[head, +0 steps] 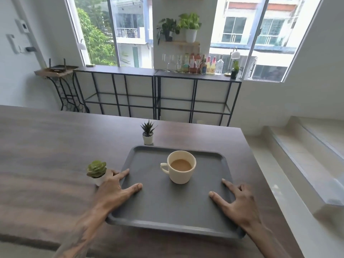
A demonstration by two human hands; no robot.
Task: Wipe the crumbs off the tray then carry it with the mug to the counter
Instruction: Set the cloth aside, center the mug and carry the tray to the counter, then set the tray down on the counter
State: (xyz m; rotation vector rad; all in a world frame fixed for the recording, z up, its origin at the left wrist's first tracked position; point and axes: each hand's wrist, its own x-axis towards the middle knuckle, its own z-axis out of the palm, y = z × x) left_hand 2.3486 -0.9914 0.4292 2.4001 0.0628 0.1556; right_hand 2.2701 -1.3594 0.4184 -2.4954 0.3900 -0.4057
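— What could you not make out on the tray?

— Your fingers went under both side rims, so only thumbs and forefingers showed. Crumbs, if any lay there, were too fine to tell on the matte grey surface. Your forearms were cut off at the bottom edge.

— And your hands?

— Your left hand was spread wide over the left rim, thumb lying on the tray floor, forefinger along the rim. Your right hand mirrored it on the right rim. Both clasped the tray, which sat on the dark wood-grain table near its right end.

— The mug?

— Cream, round, glossy, handle pointing left, holding milky brown drink; it stood upright on the tray's far half. A small rosette succulent in a white pot touched your left hand; a spiky one stood just beyond the tray's far rim.
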